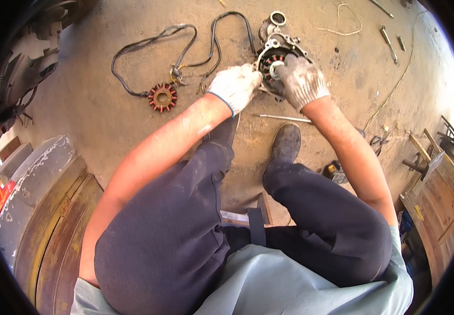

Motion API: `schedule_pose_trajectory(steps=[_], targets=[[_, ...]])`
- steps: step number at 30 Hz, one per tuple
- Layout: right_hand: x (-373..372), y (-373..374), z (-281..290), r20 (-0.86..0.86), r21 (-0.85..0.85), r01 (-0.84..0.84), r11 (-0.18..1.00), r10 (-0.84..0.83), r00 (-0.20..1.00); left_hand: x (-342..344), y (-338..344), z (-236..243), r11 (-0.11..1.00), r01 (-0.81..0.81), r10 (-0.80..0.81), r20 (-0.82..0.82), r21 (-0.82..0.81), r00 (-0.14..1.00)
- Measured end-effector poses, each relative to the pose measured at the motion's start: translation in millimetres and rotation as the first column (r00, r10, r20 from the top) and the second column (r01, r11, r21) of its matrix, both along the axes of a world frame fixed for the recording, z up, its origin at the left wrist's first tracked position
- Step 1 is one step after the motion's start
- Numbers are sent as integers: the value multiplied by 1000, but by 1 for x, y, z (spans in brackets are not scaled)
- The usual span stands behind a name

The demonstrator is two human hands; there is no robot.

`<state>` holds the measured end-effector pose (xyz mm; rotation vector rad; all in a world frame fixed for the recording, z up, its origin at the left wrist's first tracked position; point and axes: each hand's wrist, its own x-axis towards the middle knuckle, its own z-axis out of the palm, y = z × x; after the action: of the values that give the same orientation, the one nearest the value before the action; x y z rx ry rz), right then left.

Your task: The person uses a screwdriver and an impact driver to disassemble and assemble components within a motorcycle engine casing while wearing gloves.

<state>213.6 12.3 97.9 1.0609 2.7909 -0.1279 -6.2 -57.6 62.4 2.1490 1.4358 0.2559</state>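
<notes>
A metal engine side cover [264, 67] with a ring-shaped upper end lies on the floor in front of me. Inside its round housing sits a stator [274, 59] with red and dark coils around a pale centre. My left hand [236, 88], in a white knit glove, grips the cover's left edge. My right hand [303, 80], in a dirtier glove, has its fingers curled in over the stator's right side and hides part of it. A second stator [162, 97], with copper-red coils, lies left of my left hand, joined to a black cable [124, 52].
A thin metal rod [284, 118] lies before my boots. Bolts [389, 45] and a string [394, 86] are on the floor at right. A yellow-black tool [334, 170] lies by my right leg. Wooden furniture [436, 205] stands right, wooden boards [61, 226] left, and machinery [33, 58] far left.
</notes>
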Motion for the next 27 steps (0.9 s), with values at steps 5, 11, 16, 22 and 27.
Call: schedule_pose_trajectory(steps=[5, 11, 16, 22, 27], targets=[[4, -9, -11, -18, -78, 17, 997, -18, 1000, 3, -10, 6, 1000, -19, 19, 67, 1, 998], [-1, -10, -16, 26, -149, 66, 987, -63, 998, 3, -11, 4, 1000, -7, 7, 59, -9, 998], [-4, -10, -18, 21, -147, 75, 986, -72, 997, 7, -15, -5, 999, 13, -16, 87, 36, 996], [-3, 0, -12, 92, -144, -38, 989, 52, 994, 7, -11, -2, 999, 21, -23, 89, 25, 996], [-7, 11, -4, 195, -267, 4, 964, 50, 980, 9, -13, -8, 994, 24, -36, 106, 111, 994]])
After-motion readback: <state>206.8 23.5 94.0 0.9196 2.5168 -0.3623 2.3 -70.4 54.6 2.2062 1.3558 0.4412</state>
